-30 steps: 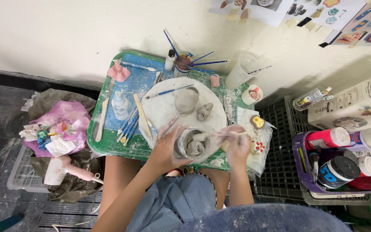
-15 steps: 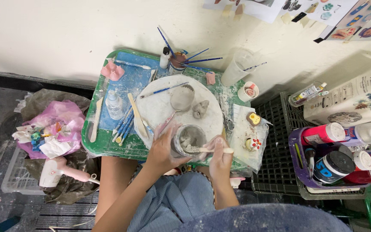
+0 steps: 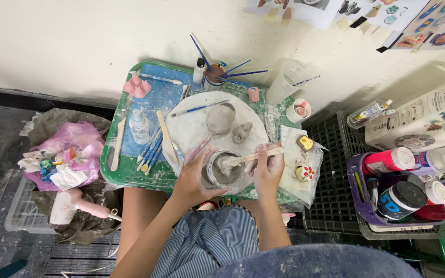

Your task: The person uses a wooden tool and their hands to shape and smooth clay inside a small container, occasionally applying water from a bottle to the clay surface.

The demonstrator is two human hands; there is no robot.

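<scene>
A grey clay cup (image 3: 224,169) stands on the near side of a white round turntable (image 3: 197,126) on a green table (image 3: 130,172). My left hand (image 3: 194,177) wraps around the cup's left wall. My right hand (image 3: 267,170) grips a flat wooden modelling stick (image 3: 256,156) whose tip reaches into the cup. A second clay cup (image 3: 220,118) and a small clay lump (image 3: 242,132) sit further back on the turntable. A blue-handled brush (image 3: 198,108) lies across its far edge.
Brushes and wooden tools (image 3: 153,144) and a small spray bottle (image 3: 139,126) lie left of the turntable. A brush jar (image 3: 215,74) and plastic cup (image 3: 284,85) stand at the back. A basket of paint bottles (image 3: 413,180) sits right; a bag of rubbish (image 3: 68,154) and hairdryer (image 3: 78,206) left.
My right hand has shifted with the wooden stick, whose tip now works inside the cup. My left hand stays on the cup.
</scene>
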